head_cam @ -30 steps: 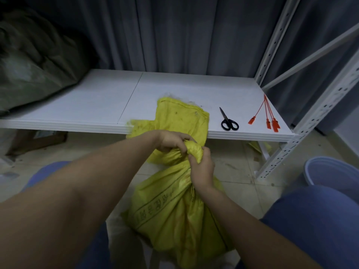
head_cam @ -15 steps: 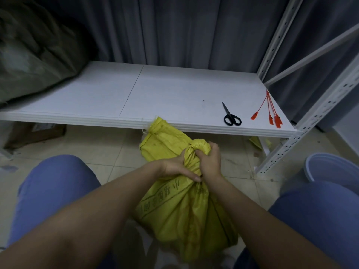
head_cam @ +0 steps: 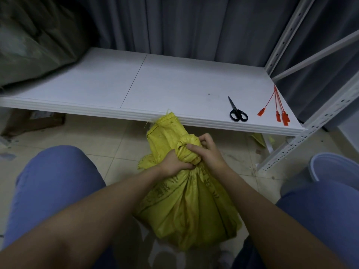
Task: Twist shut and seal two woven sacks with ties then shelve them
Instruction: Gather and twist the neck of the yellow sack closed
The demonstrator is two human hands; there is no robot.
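Tiled floor (head_cam: pixel 108 144), yellow sack (head_cam: pixel 186 206), contents hidden, left hand (head_cam: pixel 172 166) and right hand (head_cam: pixel 208 154) fingers (head_cam: pixel 206 139) clamped on neck.

A storeroom — bare white slotted-steel shelf (head_cam: pixel 174 88), grey curtain (head_cam: pixel 194 26) behind, scuffed tiled floor (head_cam: pixel 108 136).

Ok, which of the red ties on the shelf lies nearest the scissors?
The leftmost tie, splayed away from the other ties; its tag end lies closest to the scissors, while they cluster by the shelf's right corner.
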